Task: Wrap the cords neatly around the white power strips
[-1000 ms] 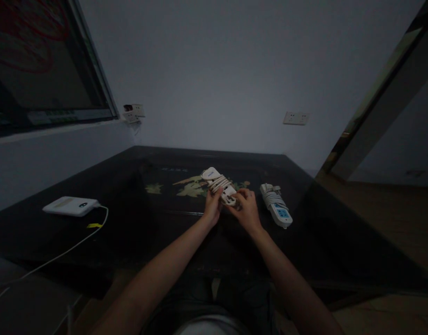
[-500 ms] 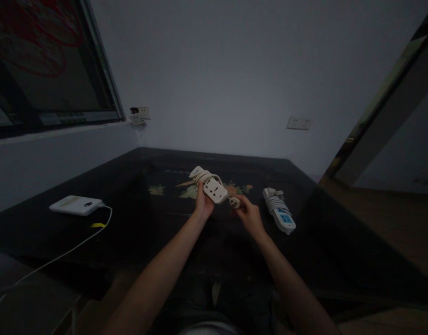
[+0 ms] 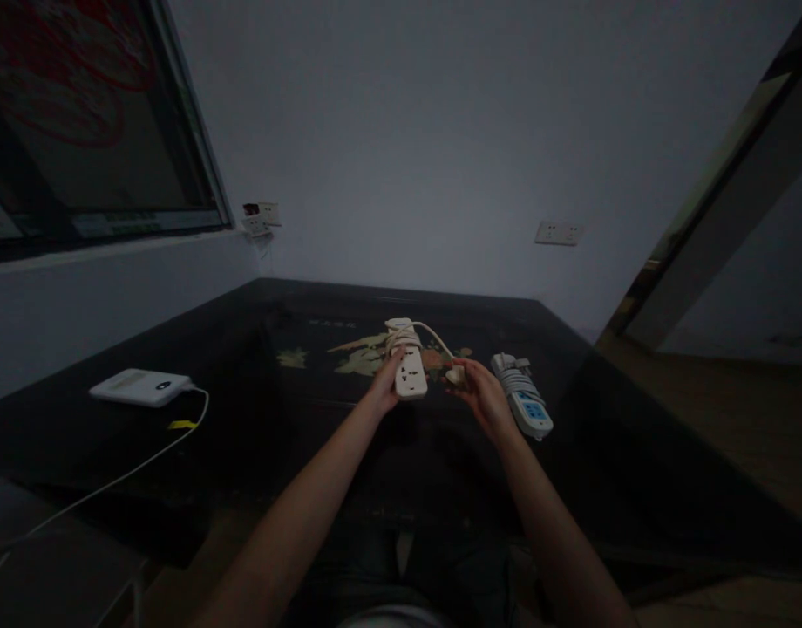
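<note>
A cream power strip [image 3: 411, 380] is held over the table by my left hand [image 3: 386, 384], whose fingers wrap its left side. Turns of its cord [image 3: 403, 338] are wound around the far half of the strip. From there a loose length of cord arcs right to the plug [image 3: 456, 375], which my right hand [image 3: 478, 388] grips between thumb and fingers. Just right of that hand, a second power strip [image 3: 530, 412], white with blue socket faces and a grey-white cord wound around it, lies on the table.
The dark table [image 3: 296, 445] has a painted flower pattern. At its left lies a white power bank [image 3: 136, 387] with a white cable [image 3: 153, 455] running off the near edge, beside a yellow scrap [image 3: 182, 425]. Wall sockets [image 3: 558, 233] are on the back wall.
My right hand has drawn the plug right, away from the strip, and a loop of cord now stretches between them. My left hand has turned the strip so it points more straight away from me.
</note>
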{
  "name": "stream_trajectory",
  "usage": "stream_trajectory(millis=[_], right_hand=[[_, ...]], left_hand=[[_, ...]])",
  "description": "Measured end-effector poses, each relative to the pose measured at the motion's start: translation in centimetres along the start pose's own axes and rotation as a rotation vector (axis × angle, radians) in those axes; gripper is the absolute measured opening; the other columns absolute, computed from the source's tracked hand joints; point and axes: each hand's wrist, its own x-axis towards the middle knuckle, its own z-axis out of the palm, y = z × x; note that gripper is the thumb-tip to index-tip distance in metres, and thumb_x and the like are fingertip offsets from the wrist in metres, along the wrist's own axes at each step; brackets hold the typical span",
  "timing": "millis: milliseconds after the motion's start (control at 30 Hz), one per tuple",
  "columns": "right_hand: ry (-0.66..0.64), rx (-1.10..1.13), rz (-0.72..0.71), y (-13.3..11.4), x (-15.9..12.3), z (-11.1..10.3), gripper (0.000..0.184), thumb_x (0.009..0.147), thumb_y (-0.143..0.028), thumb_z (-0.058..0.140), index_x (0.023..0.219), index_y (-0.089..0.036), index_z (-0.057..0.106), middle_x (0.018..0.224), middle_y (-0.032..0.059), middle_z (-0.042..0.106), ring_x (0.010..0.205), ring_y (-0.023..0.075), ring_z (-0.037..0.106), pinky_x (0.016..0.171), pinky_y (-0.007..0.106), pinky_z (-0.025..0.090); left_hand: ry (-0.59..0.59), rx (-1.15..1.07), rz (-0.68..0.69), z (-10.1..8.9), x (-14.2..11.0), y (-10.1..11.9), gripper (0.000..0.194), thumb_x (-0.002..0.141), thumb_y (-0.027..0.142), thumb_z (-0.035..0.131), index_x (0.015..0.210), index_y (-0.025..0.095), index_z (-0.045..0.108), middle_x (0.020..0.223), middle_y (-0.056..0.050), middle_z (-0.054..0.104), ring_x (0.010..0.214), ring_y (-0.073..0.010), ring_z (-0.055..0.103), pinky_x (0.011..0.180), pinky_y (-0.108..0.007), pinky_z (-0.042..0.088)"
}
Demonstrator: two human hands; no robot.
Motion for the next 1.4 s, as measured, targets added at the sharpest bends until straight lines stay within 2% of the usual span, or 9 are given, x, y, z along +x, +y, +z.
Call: stream_trajectory(millis=[100, 167, 467, 667, 833, 967, 1100, 1267, 1400], right_hand=[[0.103, -0.096, -0.054, 0.5, 0.3, -0.5, 0.034, 0.064, -0.042, 0.075, 0.086, -0.021, 0.061, 0.09, 0.0024, 0.068, 0.069, 0.0158, 0.065, 0.056, 0.026, 0.051], [0.153, -0.146, -0.083, 0.7, 0.6, -1.1, 0.037, 0.062, -0.041, 0.076, 0.087, -0.021, 0.058, 0.085, 0.0013, 0.067, 0.066, 0.0149, 0.064, 0.055, 0.025, 0.049], [0.478, -0.35, -0.33, 0.5, 2.5, -4.6, 0.042, 0.066, -0.032, 0.063, 0.106, -0.02, 0.06, 0.081, -0.0005, 0.06, 0.066, 0.0141, 0.055, 0.06, 0.028, 0.047], [0.538, -0.412, -0.334, 0.8, 3.0, -5.6, 0.049, 0.067, -0.043, 0.063, 0.106, -0.014, 0.064, 0.085, 0.0048, 0.062, 0.066, 0.0159, 0.054, 0.058, 0.029, 0.046], [0.601, -0.391, -0.308, 1.0, 3.4, -6.3, 0.052, 0.066, -0.046, 0.062, 0.105, -0.012, 0.065, 0.079, 0.0036, 0.062, 0.063, 0.015, 0.053, 0.057, 0.029, 0.046], [0.626, -0.332, -0.299, 1.0, 3.4, -6.4, 0.051, 0.065, -0.047, 0.063, 0.104, -0.015, 0.064, 0.079, 0.0016, 0.06, 0.061, 0.0134, 0.052, 0.055, 0.027, 0.045], [0.625, -0.247, -0.306, 0.6, 3.2, -6.0, 0.048, 0.066, -0.046, 0.063, 0.103, -0.015, 0.063, 0.073, -0.0017, 0.057, 0.059, 0.0118, 0.051, 0.057, 0.026, 0.045], [0.584, -0.104, -0.404, -0.6, 2.5, -5.1, 0.04, 0.067, -0.042, 0.067, 0.099, -0.019, 0.063, 0.07, -0.0042, 0.056, 0.06, 0.01, 0.051, 0.062, 0.026, 0.045], [0.467, 0.005, -0.501, -1.8, 1.7, -4.2, 0.035, 0.067, -0.041, 0.071, 0.096, -0.022, 0.065, 0.07, -0.0047, 0.055, 0.063, 0.0101, 0.052, 0.066, 0.027, 0.047]], left_hand=[[-0.021, 0.171, 0.019, -0.1, -0.1, -0.5, 0.047, 0.069, 0.012, 0.071, 0.113, 0.019, 0.054, 0.079, -0.002, 0.068, 0.063, -0.016, 0.065, 0.067, -0.033, 0.055], [-0.058, 0.277, 0.047, -0.1, -0.3, -0.7, 0.056, 0.064, 0.005, 0.07, 0.115, 0.02, 0.053, 0.085, -0.004, 0.069, 0.068, -0.0165, 0.066, 0.068, -0.032, 0.054], [-0.197, 0.85, 0.234, -0.3, -0.3, -0.6, 0.053, 0.059, 0.013, 0.077, 0.109, 0.012, 0.057, 0.113, -0.013, 0.064, 0.095, -0.0229, 0.063, 0.08, -0.032, 0.049], [-0.325, 0.948, 0.197, -0.7, -0.2, -0.9, 0.076, 0.062, 0.02, 0.077, 0.127, 0.013, 0.038, 0.092, -0.009, 0.067, 0.074, -0.0188, 0.064, 0.065, -0.029, 0.049], [-0.434, 0.796, 0.22, -0.1, -1.0, -0.6, 0.074, 0.06, 0.026, 0.079, 0.122, 0.017, 0.04, 0.084, -0.004, 0.067, 0.068, -0.0158, 0.064, 0.061, -0.026, 0.048], [-0.312, 0.553, 0.244, 0.3, -1.0, 0.2, 0.067, 0.057, 0.033, 0.081, 0.112, 0.018, 0.046, 0.082, -0.002, 0.067, 0.062, -0.0145, 0.063, 0.06, -0.024, 0.047], [-0.097, 0.346, 0.4, -0.2, 0.1, 0.8, 0.057, 0.054, 0.032, 0.081, 0.101, 0.016, 0.052, 0.082, -0.003, 0.068, 0.066, -0.0149, 0.064, 0.062, -0.024, 0.047], [0.173, 0.273, 0.436, -1.2, 1.3, 0.8, 0.041, 0.059, 0.023, 0.074, 0.096, 0.016, 0.057, 0.076, -0.001, 0.067, 0.063, -0.0137, 0.063, 0.06, -0.022, 0.046], [0.116, 0.266, 0.28, -1.3, 1.2, 0.5, 0.034, 0.061, 0.013, 0.07, 0.093, 0.014, 0.061, 0.077, -0.002, 0.068, 0.062, -0.0131, 0.063, 0.059, -0.022, 0.047]])
